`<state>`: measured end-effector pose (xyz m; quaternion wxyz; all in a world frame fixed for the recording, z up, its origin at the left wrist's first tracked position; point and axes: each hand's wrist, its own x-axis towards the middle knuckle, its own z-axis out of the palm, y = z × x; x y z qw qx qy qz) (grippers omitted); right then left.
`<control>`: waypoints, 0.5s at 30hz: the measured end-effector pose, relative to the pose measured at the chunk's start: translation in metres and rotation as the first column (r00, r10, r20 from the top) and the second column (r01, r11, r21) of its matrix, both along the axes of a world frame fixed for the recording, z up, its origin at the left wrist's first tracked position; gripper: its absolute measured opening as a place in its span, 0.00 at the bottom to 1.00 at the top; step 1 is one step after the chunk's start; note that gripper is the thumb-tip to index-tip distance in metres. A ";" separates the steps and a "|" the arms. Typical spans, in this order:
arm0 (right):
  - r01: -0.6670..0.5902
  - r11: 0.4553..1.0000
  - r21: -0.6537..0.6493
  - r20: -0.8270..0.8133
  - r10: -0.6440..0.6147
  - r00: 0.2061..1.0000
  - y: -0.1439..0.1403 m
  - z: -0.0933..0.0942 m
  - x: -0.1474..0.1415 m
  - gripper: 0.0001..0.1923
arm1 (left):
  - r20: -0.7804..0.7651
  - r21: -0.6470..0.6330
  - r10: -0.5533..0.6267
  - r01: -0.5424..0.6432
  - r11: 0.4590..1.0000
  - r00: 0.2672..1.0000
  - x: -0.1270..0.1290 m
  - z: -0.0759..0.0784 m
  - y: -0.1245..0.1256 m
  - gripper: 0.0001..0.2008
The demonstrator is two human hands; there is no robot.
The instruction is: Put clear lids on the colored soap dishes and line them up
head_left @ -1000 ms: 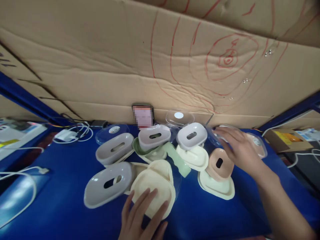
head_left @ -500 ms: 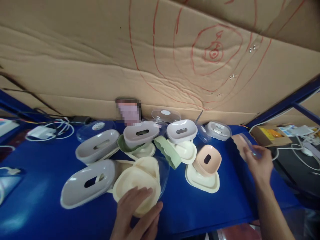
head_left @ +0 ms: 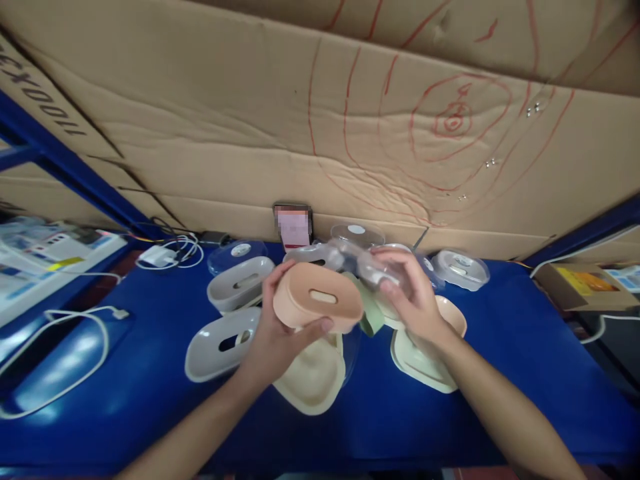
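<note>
My left hand (head_left: 280,327) is wrapped round a peach oval plastic soap box (head_left: 320,297), thumb along its near side. It is raised above the table, and an elongated slot in its top faces me. A clear plastic lid (head_left: 375,270), smeared by motion, is in my right hand (head_left: 415,293), just right of the box. Under my left hand lies a cream tray (head_left: 315,380). Grey slotted dishes (head_left: 215,357) sit to its left. Below my right wrist is a white tray (head_left: 420,367) with a partly hidden peach dish (head_left: 454,317). A green wavy-edged ring (head_left: 370,310) lies between the hands.
A phone (head_left: 294,227) leans on the cardboard wall (head_left: 225,133) behind the blue table (head_left: 150,413). More clear lids (head_left: 357,235) lie at the back. White cables (head_left: 105,340) are on the left; a cardboard box (head_left: 575,287) stands at the right.
My left hand has left the cream tray and now holds the peach soap box. My right hand has come from the far right to the middle with the clear lid. The view has shifted left.
</note>
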<state>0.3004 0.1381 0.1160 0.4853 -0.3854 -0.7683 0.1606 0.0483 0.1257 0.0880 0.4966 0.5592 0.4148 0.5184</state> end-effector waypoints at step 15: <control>-0.120 0.992 -0.049 0.150 0.126 0.981 -0.002 0.008 -0.011 0.12 | -0.259 0.321 0.031 0.056 0.945 0.966 -0.010 -0.006 0.014 0.54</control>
